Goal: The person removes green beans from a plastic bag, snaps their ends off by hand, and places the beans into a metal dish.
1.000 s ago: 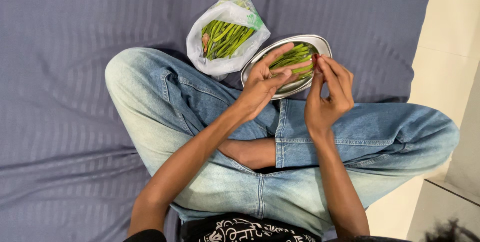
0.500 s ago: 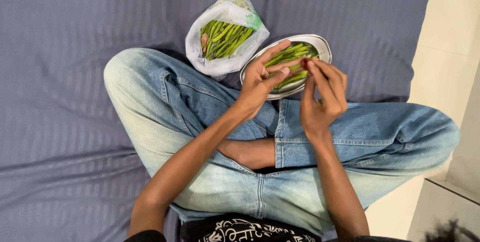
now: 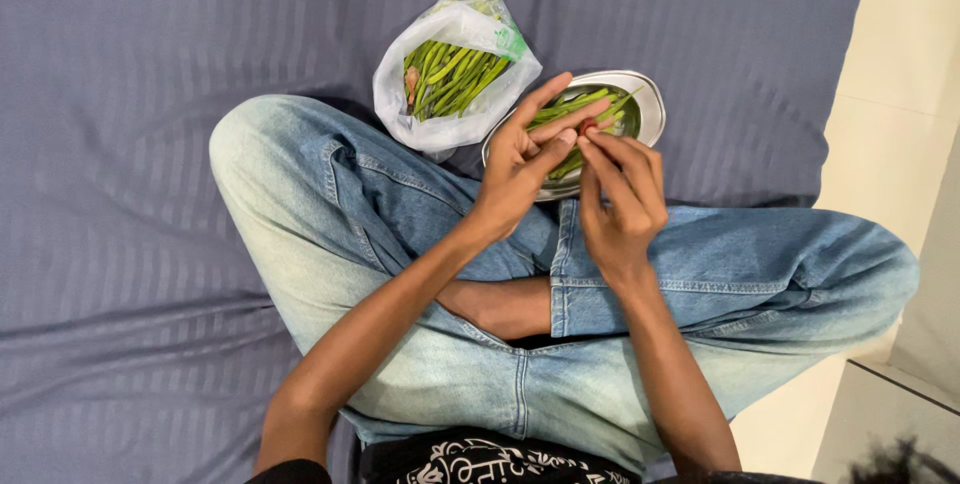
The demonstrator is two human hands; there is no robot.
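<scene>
Both hands pinching a green bean (image 3: pixel 590 104), steel plate (image 3: pixel 652 114), bean bag (image 3: pixel 450 69)

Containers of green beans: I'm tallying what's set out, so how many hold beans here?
2: a white plastic bag on the bedsheet beyond the knee, and a steel plate beside it, partly hidden behind both hands.
</scene>
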